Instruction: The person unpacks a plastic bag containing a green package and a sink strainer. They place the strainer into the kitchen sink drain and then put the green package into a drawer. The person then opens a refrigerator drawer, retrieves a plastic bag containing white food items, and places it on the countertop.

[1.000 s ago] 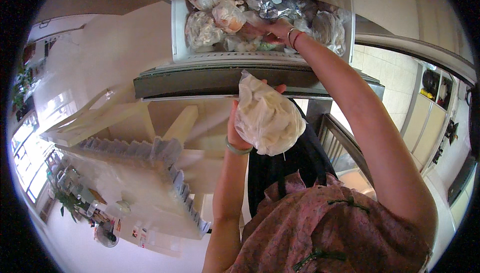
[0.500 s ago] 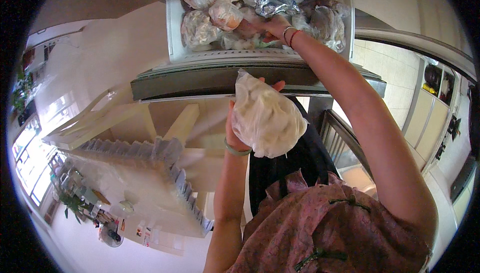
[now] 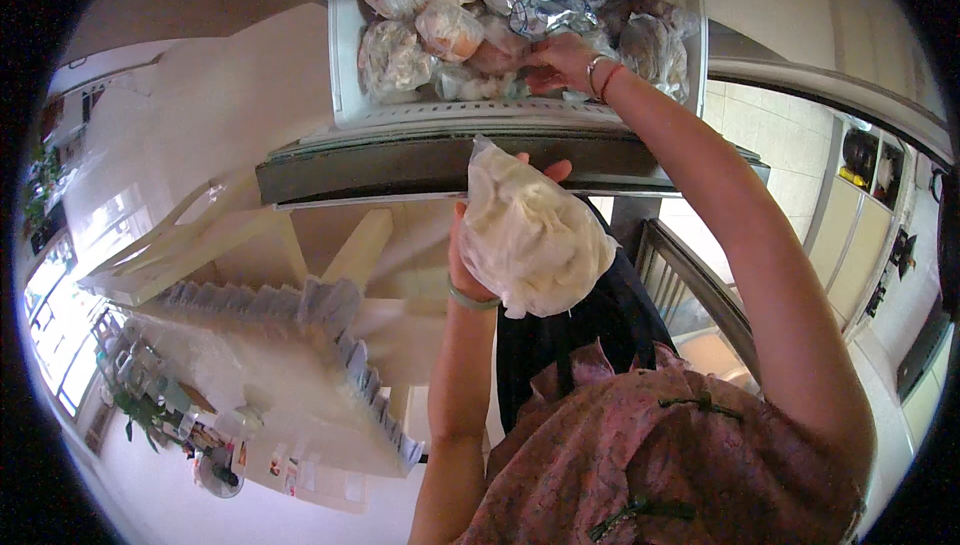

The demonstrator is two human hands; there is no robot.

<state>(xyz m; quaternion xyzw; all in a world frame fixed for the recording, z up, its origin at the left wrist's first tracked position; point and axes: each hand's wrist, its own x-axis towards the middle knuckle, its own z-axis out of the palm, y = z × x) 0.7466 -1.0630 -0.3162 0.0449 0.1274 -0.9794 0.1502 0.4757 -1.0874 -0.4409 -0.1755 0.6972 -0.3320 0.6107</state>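
Observation:
My left hand point(image 3: 468, 263), with a pale green bangle at its wrist, is closed around a clear plastic bag point(image 3: 538, 235) of whitish, lumpy contents. I hold the bag in front of my body, below the drawer's front edge. My right hand point(image 3: 566, 63) reaches into a white freezer drawer point(image 3: 348, 65), its fingers apart over the packed bags. By its fingertips lies a reddish plastic-wrapped bag point(image 3: 497, 50); whether they touch is unclear. A bag with an orange-toned lump point(image 3: 450, 30) and a bag of pale pieces point(image 3: 395, 57) sit further left.
A silvery wrapped package point(image 3: 545, 10) lies at the drawer's back, and another clear bag point(image 3: 655, 53) at its right. The dark door edge point(image 3: 380, 173) runs below the drawer. To the left stands a table with a frilled cover point(image 3: 250, 345) and a pale wooden chair point(image 3: 190, 245).
My right hand has drawn back slightly to the right, showing more of the reddish bag. The left hand still holds its bag, almost in the same place.

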